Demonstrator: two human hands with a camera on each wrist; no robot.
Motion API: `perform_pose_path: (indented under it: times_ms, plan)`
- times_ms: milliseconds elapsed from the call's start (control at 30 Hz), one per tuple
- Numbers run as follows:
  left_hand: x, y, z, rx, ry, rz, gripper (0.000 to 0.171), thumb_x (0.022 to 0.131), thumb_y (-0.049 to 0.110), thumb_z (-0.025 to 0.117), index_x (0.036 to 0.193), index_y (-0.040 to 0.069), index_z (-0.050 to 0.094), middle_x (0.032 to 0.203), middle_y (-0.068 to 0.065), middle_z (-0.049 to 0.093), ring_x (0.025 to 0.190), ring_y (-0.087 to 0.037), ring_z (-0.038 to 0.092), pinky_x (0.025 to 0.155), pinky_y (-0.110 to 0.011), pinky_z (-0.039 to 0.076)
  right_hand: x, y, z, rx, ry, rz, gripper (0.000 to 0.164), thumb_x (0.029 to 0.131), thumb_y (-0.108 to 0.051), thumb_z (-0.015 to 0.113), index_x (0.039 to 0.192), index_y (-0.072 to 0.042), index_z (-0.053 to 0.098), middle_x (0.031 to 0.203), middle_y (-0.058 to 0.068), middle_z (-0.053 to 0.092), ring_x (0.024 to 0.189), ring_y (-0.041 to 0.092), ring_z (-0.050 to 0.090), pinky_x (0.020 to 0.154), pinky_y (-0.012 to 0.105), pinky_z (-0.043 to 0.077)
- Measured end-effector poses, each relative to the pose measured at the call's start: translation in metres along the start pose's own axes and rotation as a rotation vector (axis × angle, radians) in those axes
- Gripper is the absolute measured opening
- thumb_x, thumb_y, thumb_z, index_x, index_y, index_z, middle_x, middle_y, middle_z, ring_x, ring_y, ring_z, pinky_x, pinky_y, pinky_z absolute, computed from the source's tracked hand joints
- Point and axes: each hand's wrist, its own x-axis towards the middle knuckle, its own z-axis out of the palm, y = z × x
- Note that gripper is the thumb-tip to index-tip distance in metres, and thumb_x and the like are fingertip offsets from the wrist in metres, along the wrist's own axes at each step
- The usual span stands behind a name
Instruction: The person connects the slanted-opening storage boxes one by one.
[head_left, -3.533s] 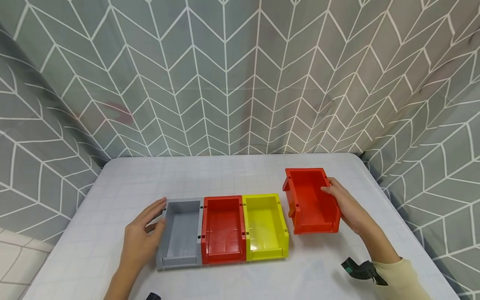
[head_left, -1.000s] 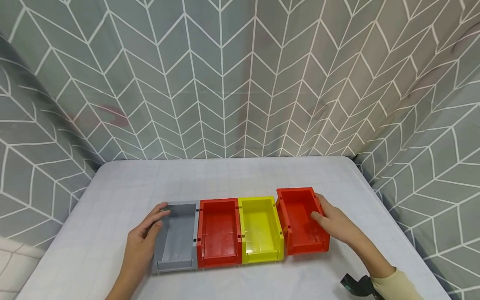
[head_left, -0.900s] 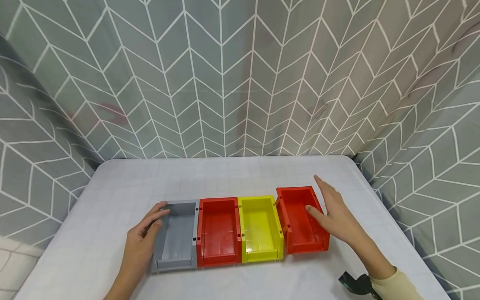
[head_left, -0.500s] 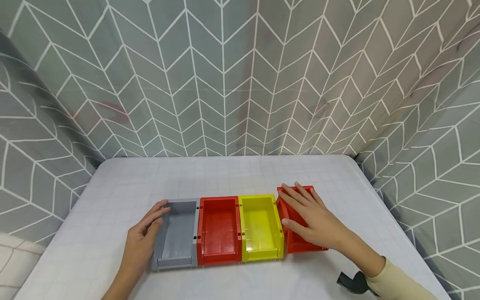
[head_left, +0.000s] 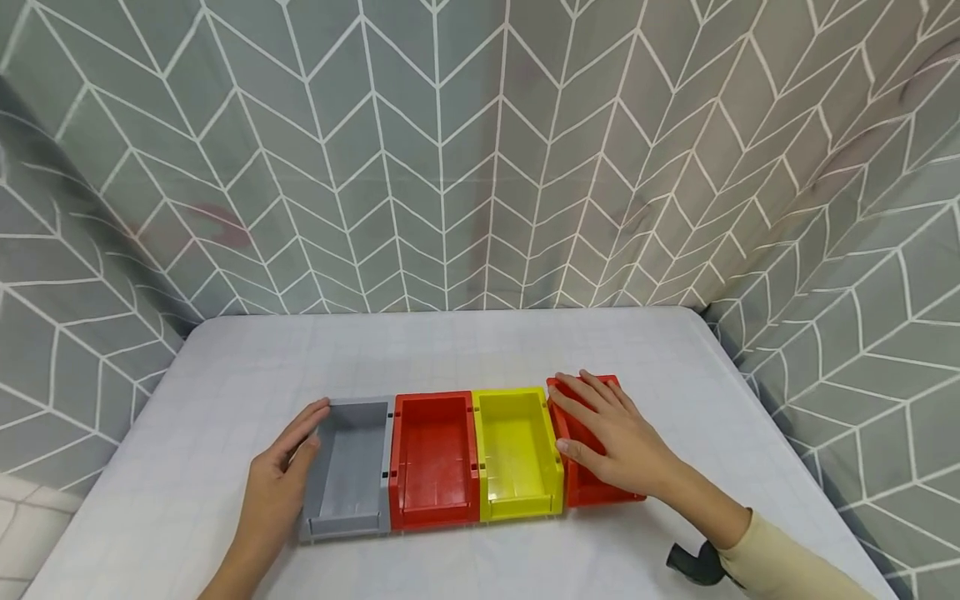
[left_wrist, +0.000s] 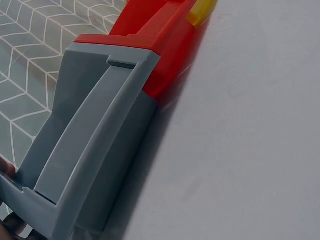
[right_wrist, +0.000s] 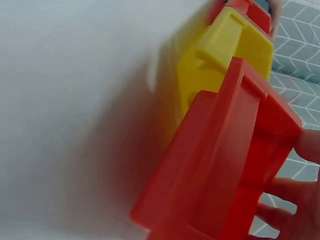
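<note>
A grey storage bin (head_left: 348,467), a red storage bin (head_left: 435,458) and a yellow storage bin (head_left: 519,454) stand side by side in a row. My left hand (head_left: 281,479) rests along the outer left wall of the grey bin, its fingertips at the back left corner and thumb near the rim. At the row's right end is a second red bin (right_wrist: 265,125), which rides higher than the yellow one in the right wrist view. Over this bin lies my right hand (head_left: 622,437), fingers extended and spread, thumb at the side nearest the yellow bin. The hand hides much of its inside.
A white cloth-covered table (head_left: 450,354) carries the bins. Grey curtains (head_left: 442,167) with white chevron lines hang behind it and at both sides. A black strap (head_left: 693,565) hangs by the right sleeve (head_left: 783,558).
The second red bin has come down and leftward against the yellow bin. My right hand has let go of its right wall and moved over its top with fingers spread.
</note>
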Motion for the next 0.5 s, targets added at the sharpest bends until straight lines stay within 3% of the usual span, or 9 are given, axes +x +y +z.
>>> perform_pose_path:
  times_ms: [233, 500]
  plan:
    - [0.000, -0.001, 0.000, 0.000, 0.013, -0.004, 0.041, 0.110, 0.010, 0.052, 0.151, 0.014, 0.057, 0.157, 0.000, 0.049, 0.148, -0.007, 0.034, 0.106, -0.009, 0.035, 0.002, 0.000, 0.004, 0.022, 0.019, -0.007, 0.071, 0.098, -0.046, 0.066, 0.158, -0.013, 0.047, 0.166, 0.008, 0.035, 0.153, 0.039, 0.022, 0.120, 0.067, 0.017]
    - [0.003, 0.002, -0.001, 0.024, 0.007, 0.021, 0.042, 0.110, 0.009, 0.052, 0.151, 0.016, 0.058, 0.157, 0.000, 0.049, 0.148, -0.007, 0.035, 0.107, -0.009, 0.034, -0.002, 0.004, 0.023, 0.013, 0.041, -0.002, 0.071, 0.098, -0.043, 0.067, 0.159, -0.013, 0.046, 0.167, 0.008, 0.033, 0.154, 0.039, 0.020, 0.120, 0.067, 0.017]
